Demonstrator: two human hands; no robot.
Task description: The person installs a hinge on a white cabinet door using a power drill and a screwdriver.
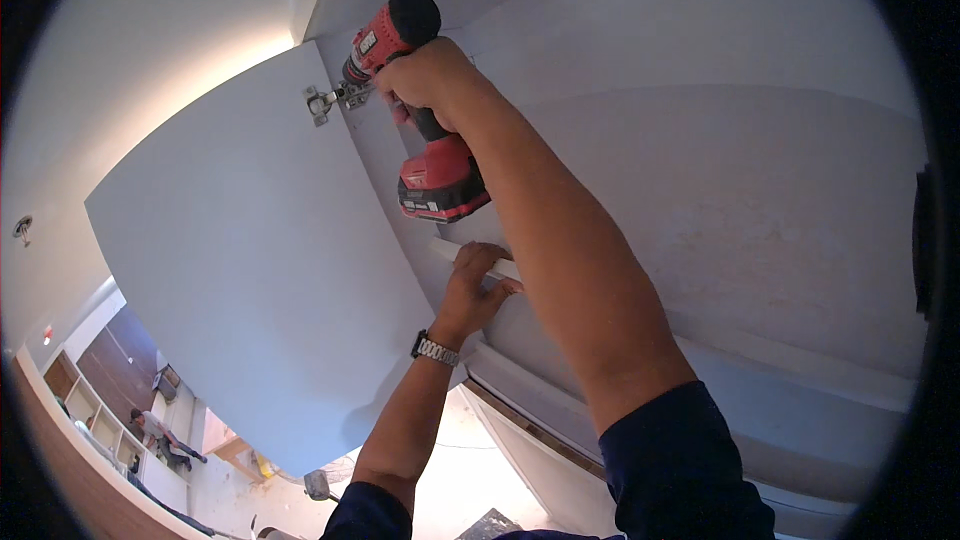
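My right hand (430, 80) is wrapped round the grip of a red and black cordless drill (440, 168). The drill's chuck points at a metal hinge (320, 105) joining a pale cabinet door (250, 250) to the cabinet's side panel. Whether the bit sits in a screw there is too small to tell. Lower down, my left hand (475, 290), with a metal-banded watch (436, 348) on its wrist, closes round a thin white strip (447, 249) inside the cabinet. My right forearm hides part of that strip.
The door stands swung out to the left. A pale cabinet back wall (740, 180) fills the right, above a ledge (800, 375). Far below at left, a person (160, 435) bends near white shelving (95, 410). A lit ceiling recess (250, 55) runs above the door.
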